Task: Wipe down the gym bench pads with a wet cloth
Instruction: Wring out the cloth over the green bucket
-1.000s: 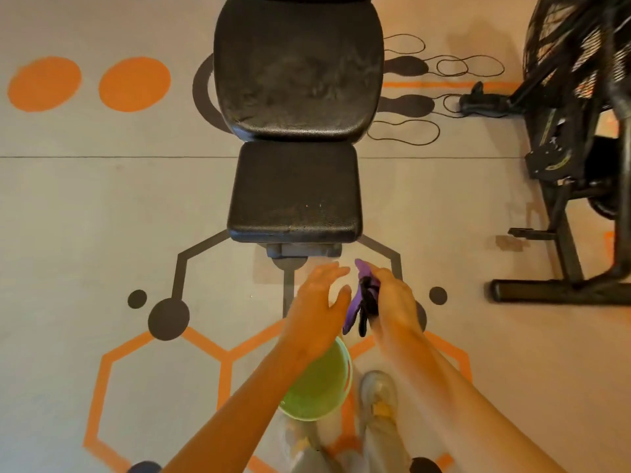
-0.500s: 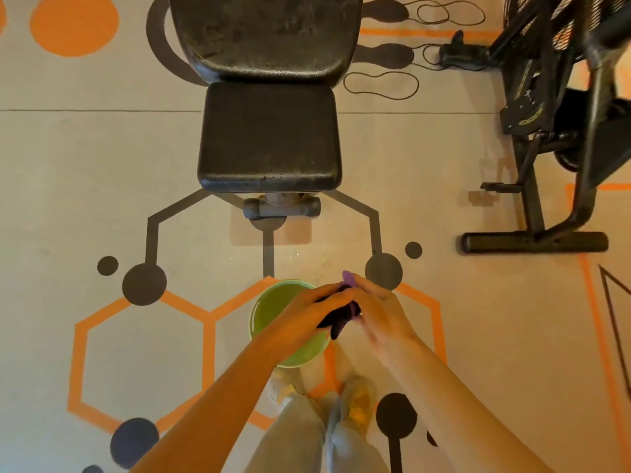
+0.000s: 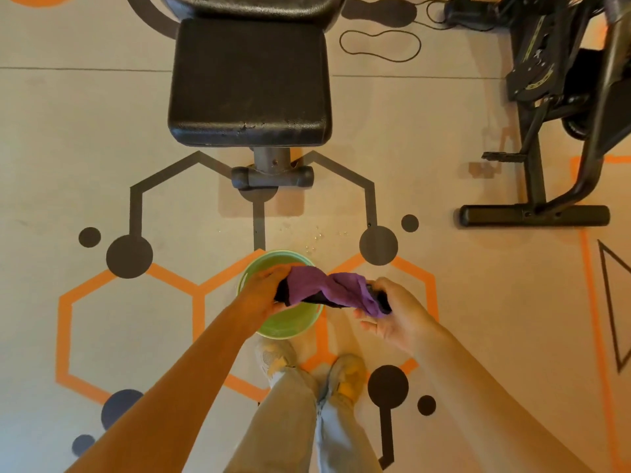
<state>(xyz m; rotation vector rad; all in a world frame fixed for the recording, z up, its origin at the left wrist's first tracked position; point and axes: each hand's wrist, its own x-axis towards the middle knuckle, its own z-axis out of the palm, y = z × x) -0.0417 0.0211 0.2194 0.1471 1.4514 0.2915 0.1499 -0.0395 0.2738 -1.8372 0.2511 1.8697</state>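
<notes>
Over the green bowl (image 3: 283, 322), your left hand (image 3: 263, 295) and right hand (image 3: 392, 315) each grip an end of the purple cloth (image 3: 324, 290); soft, limp, probably wet—hold bunched.

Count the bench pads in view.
2: the seat pad in front of the bowl, and the back pad beyond it, cut off by the top edge; more could lie outside the frame.

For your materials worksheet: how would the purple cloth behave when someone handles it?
Probably floppy: the cloth sags and twists between the left hand and right hand. Likely wet and dripping, since it is held over the green bowl and droplets dot the floor.
</notes>
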